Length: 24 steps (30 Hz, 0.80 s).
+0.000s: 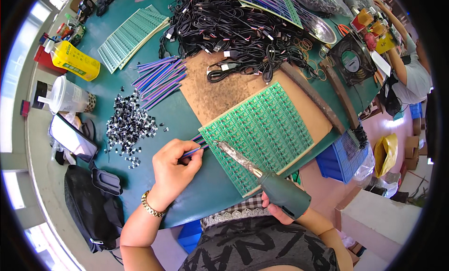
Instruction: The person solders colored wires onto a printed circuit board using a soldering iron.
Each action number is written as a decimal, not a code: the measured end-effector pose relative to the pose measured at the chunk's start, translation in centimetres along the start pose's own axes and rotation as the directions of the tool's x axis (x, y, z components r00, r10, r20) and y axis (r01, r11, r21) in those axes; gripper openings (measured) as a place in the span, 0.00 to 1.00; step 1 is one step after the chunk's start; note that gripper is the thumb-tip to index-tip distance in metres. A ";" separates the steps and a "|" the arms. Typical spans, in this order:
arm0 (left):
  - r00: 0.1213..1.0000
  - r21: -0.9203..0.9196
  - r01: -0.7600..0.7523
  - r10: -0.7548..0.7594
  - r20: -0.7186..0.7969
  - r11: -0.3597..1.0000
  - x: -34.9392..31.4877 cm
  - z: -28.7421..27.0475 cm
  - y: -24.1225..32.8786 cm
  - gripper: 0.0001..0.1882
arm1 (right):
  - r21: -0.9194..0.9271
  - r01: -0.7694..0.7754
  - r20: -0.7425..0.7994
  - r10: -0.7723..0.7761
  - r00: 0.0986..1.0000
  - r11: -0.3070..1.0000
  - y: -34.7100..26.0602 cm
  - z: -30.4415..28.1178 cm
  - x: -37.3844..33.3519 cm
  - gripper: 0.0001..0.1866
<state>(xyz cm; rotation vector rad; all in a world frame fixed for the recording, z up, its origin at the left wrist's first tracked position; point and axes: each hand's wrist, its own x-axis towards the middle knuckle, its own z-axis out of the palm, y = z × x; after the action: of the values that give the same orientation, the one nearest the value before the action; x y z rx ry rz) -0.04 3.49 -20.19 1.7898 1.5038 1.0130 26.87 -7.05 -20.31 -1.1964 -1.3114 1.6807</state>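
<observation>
Where tabletop borders the board's edge, left fingers pinch wires.

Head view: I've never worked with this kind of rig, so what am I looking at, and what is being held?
There is no machine: these are a person's two bare hands. The only picture comes from the left of two fisheye cameras on their head, looking down, so straight edges bend near the rim.

The left hand pinches thin coloured wires at the left edge of a green circuit-board panel. The right hand holds a dark green soldering tool, its metal tip near those wires; I can't tell whether it touches.

On the green table also lie a heap of small connectors, a wire bundle, stacked panels and tangled black cables.
</observation>
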 end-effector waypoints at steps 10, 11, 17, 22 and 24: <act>0.999 0.071 -0.016 0.014 0.033 0.997 0.0 -0.3 -0.2 0.04 | -0.397 0.197 0.033 -0.201 0.979 0.896 0.7 0.1 0.4 0.15; 0.999 0.076 -0.019 0.017 0.038 0.997 0.0 -0.3 -0.2 0.04 | -0.399 0.182 0.046 -0.178 0.983 0.899 0.8 0.0 0.4 0.15; 0.999 0.073 -0.037 0.035 0.030 0.997 0.1 -0.3 -0.2 0.04 | -0.368 0.221 0.036 -0.224 0.974 0.903 0.8 0.1 0.7 0.14; 0.999 0.069 -0.038 0.037 0.026 0.997 0.0 -0.3 -0.4 0.05 | -0.471 0.261 0.106 -0.240 0.965 0.843 -0.2 -0.2 0.9 0.12; 0.999 0.074 -0.043 0.041 0.028 0.996 0.0 -0.3 -0.4 0.05 | -0.361 0.136 0.042 -0.130 0.991 0.922 -0.4 -0.1 0.5 0.13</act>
<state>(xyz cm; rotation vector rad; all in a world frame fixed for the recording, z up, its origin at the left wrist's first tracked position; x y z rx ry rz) -0.49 3.56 -20.37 1.8873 1.5119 0.9610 26.75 -6.45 -20.06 -1.2659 -1.7292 1.3910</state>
